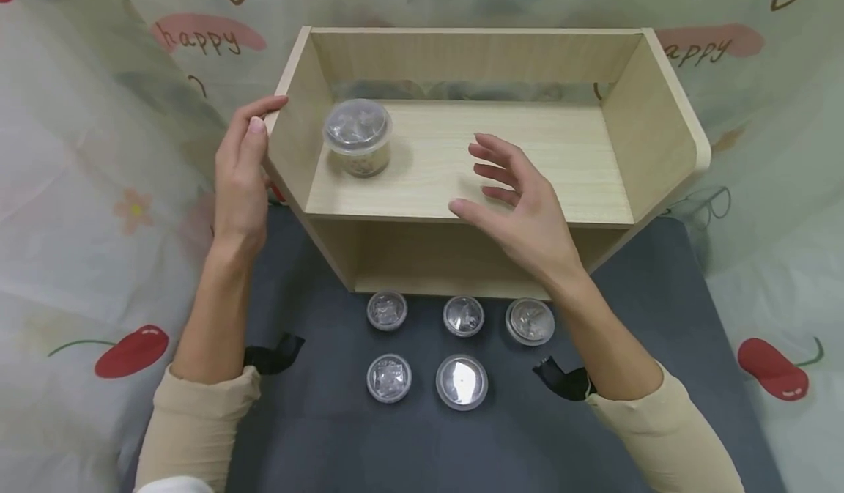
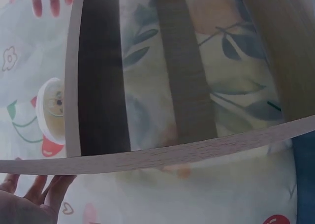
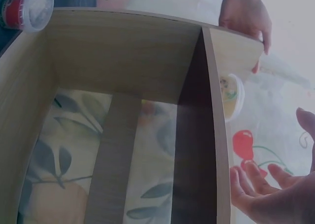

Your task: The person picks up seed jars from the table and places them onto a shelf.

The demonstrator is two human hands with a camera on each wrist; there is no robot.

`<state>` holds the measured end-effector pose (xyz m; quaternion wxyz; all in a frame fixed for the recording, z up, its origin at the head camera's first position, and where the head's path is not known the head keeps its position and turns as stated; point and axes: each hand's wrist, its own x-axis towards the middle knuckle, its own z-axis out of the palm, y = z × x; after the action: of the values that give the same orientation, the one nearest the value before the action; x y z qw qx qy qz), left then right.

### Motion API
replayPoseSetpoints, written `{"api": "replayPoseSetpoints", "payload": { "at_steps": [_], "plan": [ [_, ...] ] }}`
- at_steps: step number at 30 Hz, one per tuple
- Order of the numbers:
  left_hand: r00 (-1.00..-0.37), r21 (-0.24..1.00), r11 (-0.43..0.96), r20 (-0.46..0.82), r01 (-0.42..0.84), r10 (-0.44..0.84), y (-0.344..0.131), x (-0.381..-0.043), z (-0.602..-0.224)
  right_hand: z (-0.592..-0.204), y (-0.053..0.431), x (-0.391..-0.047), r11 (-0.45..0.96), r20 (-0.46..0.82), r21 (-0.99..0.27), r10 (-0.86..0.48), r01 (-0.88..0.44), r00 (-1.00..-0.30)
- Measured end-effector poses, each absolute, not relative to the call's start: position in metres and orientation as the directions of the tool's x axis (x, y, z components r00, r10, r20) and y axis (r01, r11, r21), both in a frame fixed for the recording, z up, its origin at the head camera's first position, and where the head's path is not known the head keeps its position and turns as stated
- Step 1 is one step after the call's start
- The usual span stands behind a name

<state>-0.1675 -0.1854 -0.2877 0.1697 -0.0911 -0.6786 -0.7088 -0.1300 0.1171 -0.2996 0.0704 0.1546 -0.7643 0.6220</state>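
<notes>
A two-level wooden shelf (image 1: pixel 475 160) stands on the dark table. My left hand (image 1: pixel 240 178) holds the edge of its left side panel, fingertips over the edge, also seen in the right wrist view. A lidded clear plastic tub (image 1: pixel 358 138) with pale contents stands upright at the left of the upper board. My right hand (image 1: pixel 524 204) hovers above that board, right of the tub and apart from it. Its fingers are spread and loosely bent, with nothing between them. In the left wrist view, the tub (image 2: pixel 53 111) shows beyond the board's edge.
Several small lidded tubs, among them a front one (image 1: pixel 461 383) and a right one (image 1: pixel 530 322), sit on the dark tablecloth (image 1: pixel 330 434) before the shelf. One tub (image 3: pixel 28 8) holds something red. Patterned cloth (image 1: pixel 99 258) hangs around the table.
</notes>
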Motion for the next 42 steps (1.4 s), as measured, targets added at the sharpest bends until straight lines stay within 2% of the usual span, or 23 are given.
{"api": "replayPoseSetpoints", "payload": {
  "at_steps": [19,24,31,37,42],
  "plan": [
    [-0.933,0.936,-0.067,0.334,0.344,-0.133,-0.187,-0.169,-0.284,-0.312,0.154,-0.096,0.188,0.328,-0.916,-0.162,-0.355,-0.931],
    [-0.929,0.932,-0.076,0.343,0.355,-0.136,-0.186,-0.169,-0.285,-0.322,0.165,-0.086,0.113,0.354,-0.921,-0.153,-0.373,-0.922],
    [-0.929,0.929,-0.089,0.345,0.358,-0.137,-0.184,-0.170,-0.285,-0.345,0.181,-0.077,0.022,0.441,-0.891,-0.191,-0.453,-0.877],
    [-0.928,0.928,-0.096,0.346,0.360,-0.138,-0.184,-0.170,-0.286,-0.366,0.193,-0.072,0.049,0.440,-0.887,-0.217,-0.460,-0.871],
    [-0.928,0.927,-0.099,0.346,0.361,-0.138,-0.185,-0.170,-0.287,-0.380,0.202,-0.068,0.113,0.391,-0.900,-0.215,-0.420,-0.895]
  ]
}}
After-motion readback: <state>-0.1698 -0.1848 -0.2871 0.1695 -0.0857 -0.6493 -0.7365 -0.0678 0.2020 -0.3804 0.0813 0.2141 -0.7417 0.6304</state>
